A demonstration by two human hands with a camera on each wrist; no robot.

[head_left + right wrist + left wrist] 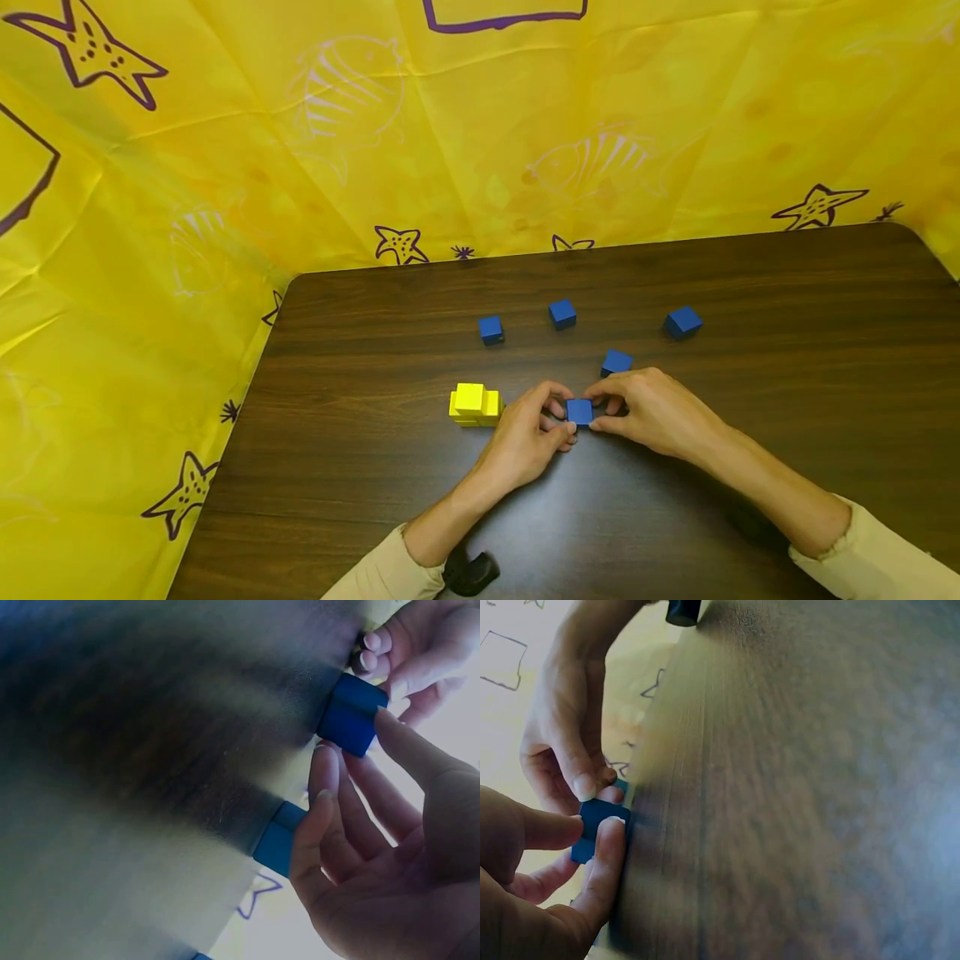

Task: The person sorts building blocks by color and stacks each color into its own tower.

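At the middle of the table, a blue block [579, 412] sits between both hands. My left hand [528, 437] pinches it from the left, thumb at its near corner and fingers at the far side; the left wrist view shows the blue block [604, 816] between thumb and forefinger. From the right, my right hand [660, 417] pinches the same block with thumb and fingertips, seen also on the blue block [349, 716] in the right wrist view. Just beyond the right fingers is another blue block [617, 362]. A stack of yellow blocks [471, 402] stands left of my left hand.
Farther back lie three more blue blocks: one at left [491, 330], one in the middle [562, 314], one at right [683, 322]. A black curved object [471, 573] is by the left sleeve. Yellow patterned cloth [480, 125] rises behind the dark wooden table [337, 375].
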